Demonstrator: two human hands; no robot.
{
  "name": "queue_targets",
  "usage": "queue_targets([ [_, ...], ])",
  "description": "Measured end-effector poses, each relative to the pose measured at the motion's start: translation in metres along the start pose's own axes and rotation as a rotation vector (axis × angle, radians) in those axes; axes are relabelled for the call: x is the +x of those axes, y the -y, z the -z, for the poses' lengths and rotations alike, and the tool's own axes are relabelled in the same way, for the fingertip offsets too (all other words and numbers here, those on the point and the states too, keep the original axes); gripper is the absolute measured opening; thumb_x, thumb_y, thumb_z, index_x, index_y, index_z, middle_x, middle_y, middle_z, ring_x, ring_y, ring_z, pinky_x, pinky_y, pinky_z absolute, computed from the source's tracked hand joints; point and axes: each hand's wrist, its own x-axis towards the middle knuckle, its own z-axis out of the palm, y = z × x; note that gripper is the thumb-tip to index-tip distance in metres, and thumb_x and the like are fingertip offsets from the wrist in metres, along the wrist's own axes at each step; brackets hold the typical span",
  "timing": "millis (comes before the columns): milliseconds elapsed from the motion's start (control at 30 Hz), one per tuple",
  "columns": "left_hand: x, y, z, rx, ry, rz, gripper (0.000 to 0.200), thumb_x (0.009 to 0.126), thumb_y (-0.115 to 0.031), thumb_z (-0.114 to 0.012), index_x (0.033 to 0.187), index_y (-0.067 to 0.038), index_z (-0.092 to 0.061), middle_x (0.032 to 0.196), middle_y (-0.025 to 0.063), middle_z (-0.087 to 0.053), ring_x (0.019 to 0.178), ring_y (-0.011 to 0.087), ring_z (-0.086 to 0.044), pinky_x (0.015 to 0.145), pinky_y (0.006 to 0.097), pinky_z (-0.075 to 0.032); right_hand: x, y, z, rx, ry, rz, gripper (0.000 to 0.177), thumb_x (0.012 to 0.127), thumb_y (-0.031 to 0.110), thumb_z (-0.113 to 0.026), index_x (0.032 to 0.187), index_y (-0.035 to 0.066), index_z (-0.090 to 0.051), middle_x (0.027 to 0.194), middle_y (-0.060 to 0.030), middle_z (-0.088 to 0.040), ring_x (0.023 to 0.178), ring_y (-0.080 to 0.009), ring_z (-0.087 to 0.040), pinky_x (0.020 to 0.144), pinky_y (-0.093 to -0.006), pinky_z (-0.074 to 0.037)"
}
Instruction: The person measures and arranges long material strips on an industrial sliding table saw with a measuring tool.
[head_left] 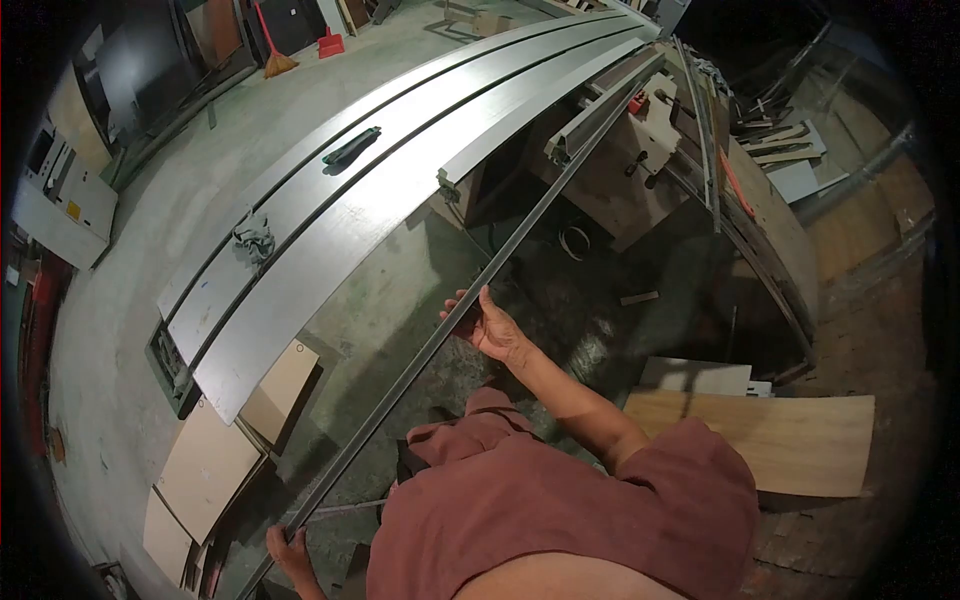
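Observation:
A long, thin dark metal bar (pixel 405 385) runs slantwise from the bottom left up to the upper right. My right hand (pixel 490 330) supports it near the middle, palm up, with the fingers curled under it and the thumb along its side. Toward the lower end, my left hand (pixel 290 557) is closed around the bar; part of this hand is cut off by the frame edge. The bar's far end lies by a metal rail and clamp-like fittings (pixel 655 130). Alongside the bar, to the left, stretches a long silver slotted table (pixel 400 170).
A grey cloth (pixel 253 238) and a dark green object (pixel 352 148) lie on the silver table. Pale boards (pixel 210 465) lean at lower left. A wood panel (pixel 760 440) is at right. A broom (pixel 280 62) and red dustpan (pixel 330 42) stand at the back.

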Motion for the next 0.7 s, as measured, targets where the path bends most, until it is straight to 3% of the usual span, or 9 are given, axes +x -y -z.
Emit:
queue_targets([
  [67,-0.004,0.008,-0.003,0.002,0.006,-0.023,0.039,0.077,-0.037,-0.066,0.086,-0.001,-0.053,0.078,0.0140,-0.049,0.073,0.0318,-0.050,0.063,0.0409,-0.039,0.002,0.001,0.005,0.026,-0.022,-0.004,0.046,0.083,0.043,-0.055,0.105,0.003,-0.054,0.101,-0.0135,-0.060,0.101,-0.0291,-0.057,0.089,-0.0422,-0.048],
  [133,-0.006,0.008,-0.001,0.043,0.049,-0.040,0.043,0.080,-0.042,-0.061,0.083,-0.001,-0.053,0.071,0.0138,-0.048,0.069,0.0325,-0.051,0.060,0.0410,-0.039,0.001,0.002,0.008,-0.086,-0.126,-0.011,0.044,0.077,0.046,-0.063,0.096,0.006,-0.058,0.093,-0.0098,-0.062,0.092,-0.0235,-0.060,0.080,-0.0388,-0.052],
  [333,-0.007,-0.017,0.004,-0.097,0.032,-0.069,0.048,0.080,-0.048,-0.058,0.072,-0.001,-0.049,0.061,0.0135,-0.046,0.056,0.0333,-0.049,0.053,0.0399,-0.037,-0.001,0.004,0.008,-0.309,-0.273,0.067,0.048,0.071,0.051,-0.069,0.088,0.008,-0.058,0.084,-0.0050,-0.061,0.080,-0.0178,-0.061,0.072,-0.0335,-0.052],
  [433,-0.008,-0.012,0.006,-0.029,0.110,-0.054,0.052,0.081,-0.050,-0.056,0.067,-0.001,-0.045,0.059,0.0145,-0.045,0.054,0.0340,-0.048,0.050,0.0400,-0.036,-0.002,0.006,0.007,-0.341,-0.306,0.121,0.049,0.071,0.053,-0.067,0.086,0.008,-0.057,0.079,-0.0038,-0.060,0.078,-0.0171,-0.061,0.071,-0.0336,-0.052],
  [567,-0.006,-0.007,0.001,0.008,0.059,-0.123,0.055,0.082,-0.052,-0.053,0.065,-0.001,-0.044,0.057,0.0148,-0.043,0.053,0.0343,-0.047,0.049,0.0401,-0.035,-0.009,0.016,-0.006,-0.361,-0.311,0.075,0.048,0.072,0.055,-0.066,0.085,0.009,-0.056,0.077,-0.0031,-0.058,0.078,-0.0169,-0.060,0.070,-0.0337,-0.052],
  [700,-0.004,-0.004,0.001,0.039,0.063,-0.138,0.059,0.083,-0.057,-0.048,0.064,-0.001,-0.040,0.056,0.0135,-0.041,0.050,0.0326,-0.044,0.048,0.0389,-0.034,0.010,0.035,0.011,-0.240,-0.315,0.115,0.040,0.080,0.048,-0.062,0.089,0.010,-0.056,0.080,-0.0034,-0.058,0.078,-0.0181,-0.060,0.072,-0.0348,-0.051],
])
